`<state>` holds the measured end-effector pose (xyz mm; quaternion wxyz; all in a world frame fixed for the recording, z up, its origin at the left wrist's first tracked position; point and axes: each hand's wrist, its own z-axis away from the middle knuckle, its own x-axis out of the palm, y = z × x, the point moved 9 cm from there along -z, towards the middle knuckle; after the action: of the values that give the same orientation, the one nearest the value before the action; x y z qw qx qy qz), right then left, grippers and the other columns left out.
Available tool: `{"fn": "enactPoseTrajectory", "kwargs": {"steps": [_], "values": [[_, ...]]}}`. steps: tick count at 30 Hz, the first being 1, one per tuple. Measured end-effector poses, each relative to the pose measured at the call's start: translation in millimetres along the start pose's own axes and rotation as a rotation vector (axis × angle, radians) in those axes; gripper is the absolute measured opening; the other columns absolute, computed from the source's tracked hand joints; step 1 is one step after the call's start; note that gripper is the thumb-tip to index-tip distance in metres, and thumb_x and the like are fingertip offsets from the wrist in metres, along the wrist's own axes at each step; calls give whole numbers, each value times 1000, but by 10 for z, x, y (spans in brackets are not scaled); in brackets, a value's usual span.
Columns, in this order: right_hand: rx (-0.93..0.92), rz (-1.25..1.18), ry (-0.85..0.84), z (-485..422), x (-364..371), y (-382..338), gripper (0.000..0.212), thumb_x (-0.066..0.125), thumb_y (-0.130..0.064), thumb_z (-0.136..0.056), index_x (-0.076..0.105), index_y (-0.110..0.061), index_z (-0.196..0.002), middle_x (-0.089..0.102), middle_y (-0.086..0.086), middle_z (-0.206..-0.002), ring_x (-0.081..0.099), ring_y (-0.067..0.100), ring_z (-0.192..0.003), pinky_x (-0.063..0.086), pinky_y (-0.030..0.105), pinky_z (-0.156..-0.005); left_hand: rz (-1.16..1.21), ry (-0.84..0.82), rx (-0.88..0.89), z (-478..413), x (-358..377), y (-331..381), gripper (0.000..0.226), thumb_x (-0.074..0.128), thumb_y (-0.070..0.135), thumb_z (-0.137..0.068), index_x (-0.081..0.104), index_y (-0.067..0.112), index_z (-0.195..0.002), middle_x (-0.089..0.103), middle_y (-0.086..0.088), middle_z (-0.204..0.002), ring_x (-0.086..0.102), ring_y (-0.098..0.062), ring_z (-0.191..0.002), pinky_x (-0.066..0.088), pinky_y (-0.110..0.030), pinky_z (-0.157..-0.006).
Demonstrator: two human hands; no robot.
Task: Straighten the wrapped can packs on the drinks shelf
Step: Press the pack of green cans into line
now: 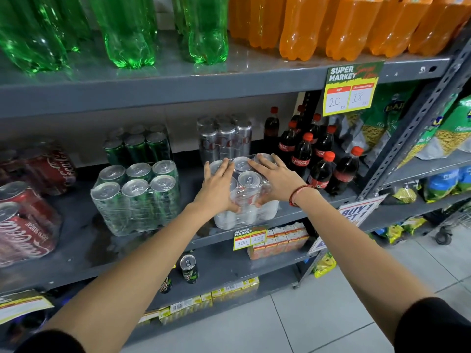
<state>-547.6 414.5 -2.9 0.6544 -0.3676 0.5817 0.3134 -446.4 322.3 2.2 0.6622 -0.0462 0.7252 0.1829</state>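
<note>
Two bare forearms, dark sleeves at the bottom edge, are stretched from 6 o'clock up toward the middle of the drinks shelf (76, 240). The left hand (216, 189) is laid on the top and left front of a wrapped pack of silver cans (248, 197), its fingers (224, 166) spread apart across the can tops. The right hand (276, 178), a red thread bracelet (297, 193) at its wrist, is pressed on the pack's top right, fingers splayed, thumb curled against the front wrap. The pack is thus gripped between both hands, standing upright near the shelf's front edge at the picture's centre. At 9 o'clock of it, just beside, a wrapped pack of green cans (136, 197) is seen. At 12 o'clock, behind it, another silver can pack (224, 138) stands. At 3 o'clock, small cola bottles (321, 159) are grouped close by. Red can packs (28, 220) lie tipped at far 9 o'clock.
</note>
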Motion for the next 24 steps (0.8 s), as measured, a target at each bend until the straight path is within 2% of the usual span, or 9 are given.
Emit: {"fn": "enactPoseTrajectory", "kwargs": {"steps": [2, 4, 6, 9, 13, 16, 20, 24], "values": [[-1, 7, 6, 20, -4, 0, 118, 75, -60, -61, 0, -37, -148, 3, -5, -161, -6, 33, -146, 38, 59, -103, -4, 7, -1, 9, 6, 1, 126, 78, 53, -61, 0, 7, -148, -2, -10, -159, -14, -35, -143, -15, -47, -113], [1, 17, 0, 47, -3, -1, 118, 75, -60, -62, -2, -35, -149, 0, -4, -161, -8, 33, -146, 35, 57, -106, 15, -17, -4, 15, 35, -4, 125, 77, 53, -62, -2, 10, -149, -5, -7, -160, -16, -38, -143, -5, -51, -115], [-6, 24, -11, 88, -2, -40, 119, 74, -60, -63, -4, -33, -149, -3, -1, -161, -9, 34, -146, 24, 54, -112, 67, -38, 2, 82, 34, -48, 123, 77, 51, -64, -4, 15, -149, -10, -6, -159, -18, -38, -142, 6, -54, -115], [-23, -5, 28, 110, -98, -174, 122, 73, -63, -62, -6, -32, -149, -9, 4, -160, -10, 33, -146, 7, 54, -116, 66, 13, 33, 239, -112, -229, 122, 75, 54, -66, -7, 18, -149, -18, -7, -158, -20, -28, -143, 4, -51, -116], [-136, -15, 110, -21, -346, -754, 122, 74, -62, -62, -7, -31, -149, -8, 8, -160, -7, 33, -146, 8, 54, -115, 9, 133, -50, 532, -480, -806, 128, 75, 61, -61, -10, 19, -148, -16, -10, -158, -18, -26, -144, 1, -48, -117], [-254, -7, 73, -189, -388, -1370, 126, 74, -66, -56, -4, -31, -149, -1, 10, -160, -2, 36, -146, 9, 53, -115, -62, 145, -148, 725, -669, -1306, 132, 75, 64, -57, -10, 20, -148, -12, -12, -158, -14, -30, -145, 2, -50, -116], [-375, -22, -28, -488, -223, -2199, 131, 78, -64, -53, -4, -30, -149, -2, 12, -160, -2, 35, -146, 7, 50, -116, -167, 31, -252, 887, -717, -1864, 141, 74, 71, -49, -12, 19, -148, -13, -13, -158, -13, -33, -144, 5, -54, -115], [-347, 30, -148, -746, 112, -2529, 137, 81, -61, -52, -8, -22, -150, -11, 13, -159, -6, 34, -146, 2, 49, -116, -194, -125, -246, 888, -582, -2090, 146, 76, 69, -47, -15, 17, -147, -13, -12, -158, -11, -33, -145, 5, -54, -115]]}}
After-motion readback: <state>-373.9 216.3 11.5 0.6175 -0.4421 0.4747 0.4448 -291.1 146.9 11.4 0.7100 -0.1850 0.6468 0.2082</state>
